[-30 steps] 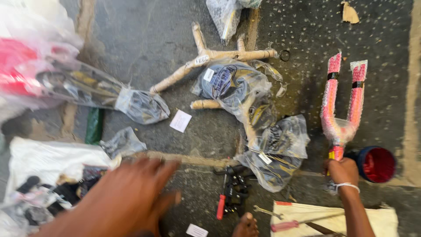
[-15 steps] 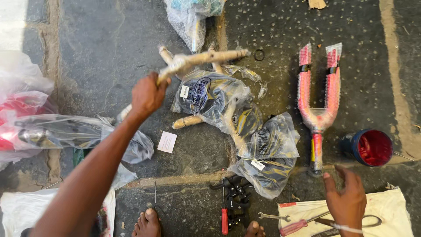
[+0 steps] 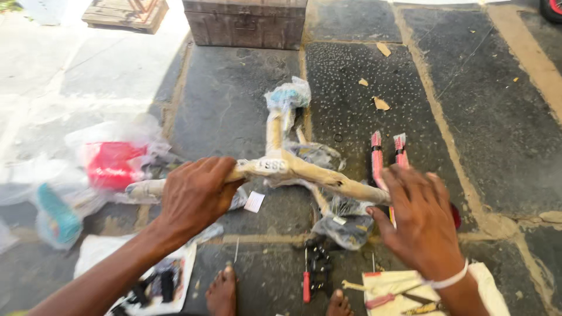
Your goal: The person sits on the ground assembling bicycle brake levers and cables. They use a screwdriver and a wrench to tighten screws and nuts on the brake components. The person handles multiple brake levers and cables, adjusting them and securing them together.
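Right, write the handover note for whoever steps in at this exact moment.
Left hand: closed around the paper-wrapped frame, lifted above the stone floor.
Right hand: open, touching the frame's other end.
Nearby: pink-wrapped fork on the floor behind the right hand, red-handled tool by the feet, bagged parts at left.
Done: frame picked up.
Left: its wrapping is still on.

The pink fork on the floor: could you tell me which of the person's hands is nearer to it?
Right. The right hand overlaps the pink fork; the left hand grips the paper-wrapped frame well to its left.
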